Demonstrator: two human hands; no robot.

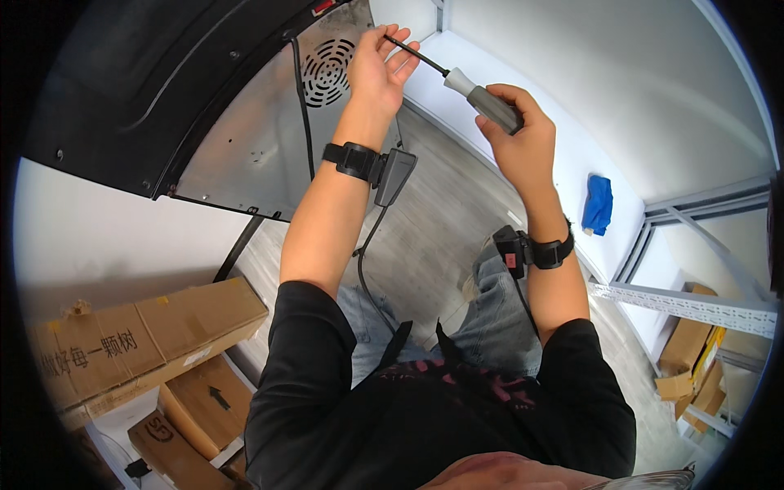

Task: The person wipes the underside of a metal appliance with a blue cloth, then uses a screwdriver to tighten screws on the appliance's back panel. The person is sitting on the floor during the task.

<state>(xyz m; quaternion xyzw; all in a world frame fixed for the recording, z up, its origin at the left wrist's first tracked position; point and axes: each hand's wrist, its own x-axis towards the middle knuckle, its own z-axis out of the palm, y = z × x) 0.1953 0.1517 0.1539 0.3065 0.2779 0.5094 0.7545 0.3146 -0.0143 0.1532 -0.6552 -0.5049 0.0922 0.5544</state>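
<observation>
My right hand (523,131) is closed around the grey handle of a screwdriver (490,102), its thin dark shaft slanting up and left. At the shaft's far end, the thumb and index finger of my left hand (382,69) close on the tip, while the other fingers are spread behind the shaft. Whether a small part sits at the tip is too small to tell. Just left of my left hand stands a large black appliance (204,57), with a bare metal panel (237,155) that has a round slotted vent (328,73) and a dark cable (302,106).
A white shelf (563,139) runs along the right, with a blue packet-like thing (598,204) on it. Metal shelf framing (686,306) and cardboard boxes (690,347) are at the lower right. A long carton (155,335) lies lower left. Wrist devices (396,175) trail cables.
</observation>
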